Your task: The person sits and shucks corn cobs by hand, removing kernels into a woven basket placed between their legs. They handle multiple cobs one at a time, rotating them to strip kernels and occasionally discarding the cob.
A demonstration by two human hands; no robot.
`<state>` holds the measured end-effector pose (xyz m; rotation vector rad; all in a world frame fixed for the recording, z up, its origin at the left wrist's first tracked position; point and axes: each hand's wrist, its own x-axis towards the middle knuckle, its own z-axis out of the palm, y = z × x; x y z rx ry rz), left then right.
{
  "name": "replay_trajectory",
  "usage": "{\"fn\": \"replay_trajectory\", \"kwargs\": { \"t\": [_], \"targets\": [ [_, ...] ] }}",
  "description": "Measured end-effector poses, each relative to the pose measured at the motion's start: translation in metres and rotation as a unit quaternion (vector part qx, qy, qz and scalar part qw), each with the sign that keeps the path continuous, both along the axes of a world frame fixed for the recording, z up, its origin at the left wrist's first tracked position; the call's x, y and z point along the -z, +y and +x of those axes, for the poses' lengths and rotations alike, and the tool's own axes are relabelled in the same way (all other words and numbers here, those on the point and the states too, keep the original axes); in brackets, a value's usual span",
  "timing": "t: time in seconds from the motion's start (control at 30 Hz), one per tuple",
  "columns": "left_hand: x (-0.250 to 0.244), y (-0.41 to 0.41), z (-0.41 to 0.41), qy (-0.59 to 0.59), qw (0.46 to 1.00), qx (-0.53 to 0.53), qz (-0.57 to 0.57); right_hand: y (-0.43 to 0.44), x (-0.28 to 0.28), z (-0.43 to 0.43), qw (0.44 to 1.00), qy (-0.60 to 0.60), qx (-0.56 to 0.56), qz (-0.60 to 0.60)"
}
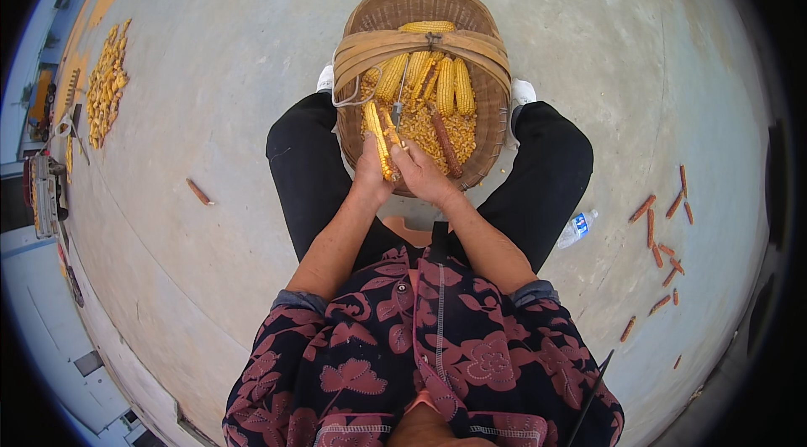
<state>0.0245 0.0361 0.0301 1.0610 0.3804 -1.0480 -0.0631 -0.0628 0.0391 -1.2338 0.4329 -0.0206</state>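
Note:
Over the near end of a woven basket point(485, 150), my left hand point(372, 171) grips a partly shelled ear of corn point(377, 135). A strip of reddish cob shows between its rows of yellow kernels. My right hand point(422, 174) grips the same ear from the right side, its thumb pressed against the kernels. Just beyond the ear, a screwdriver point(396, 111) leans among loose kernels point(419, 128). One bare cob point(446, 143) lies on the kernels, right of my hands. Several full ears point(445, 86) rest farther back, under the basket's wide handle point(416, 43).
My legs straddle the basket. A plastic bottle point(577, 229) lies on the concrete at right, with several bare cobs point(650, 226) beyond it. Another cob point(200, 191) lies at left. A corn pile point(107, 84) and a parked vehicle point(47, 195) stand far left.

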Motion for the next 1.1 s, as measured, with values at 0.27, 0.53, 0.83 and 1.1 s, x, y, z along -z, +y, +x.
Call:
{"fn": "replay_trajectory", "kwargs": {
  "t": [0.27, 0.53, 0.83, 1.1],
  "targets": [
    [-0.007, -0.007, -0.010, -0.038, 0.999, -0.012, -0.011, 0.005, 0.019, 0.001, 0.997, 0.019, 0.069, -0.025],
    [0.007, -0.005, -0.016, -0.100, 0.994, 0.017, 0.027, 0.003, 0.013, 0.003, 0.990, 0.064, 0.095, -0.084],
    [0.032, 0.001, -0.022, -0.201, 0.977, 0.062, 0.031, -0.002, 0.007, 0.006, 0.981, 0.094, 0.120, -0.120],
    [0.008, 0.000, -0.034, -0.437, 0.883, 0.156, 0.074, -0.005, 0.008, 0.008, 0.970, 0.074, 0.188, -0.132]
  ]
}}
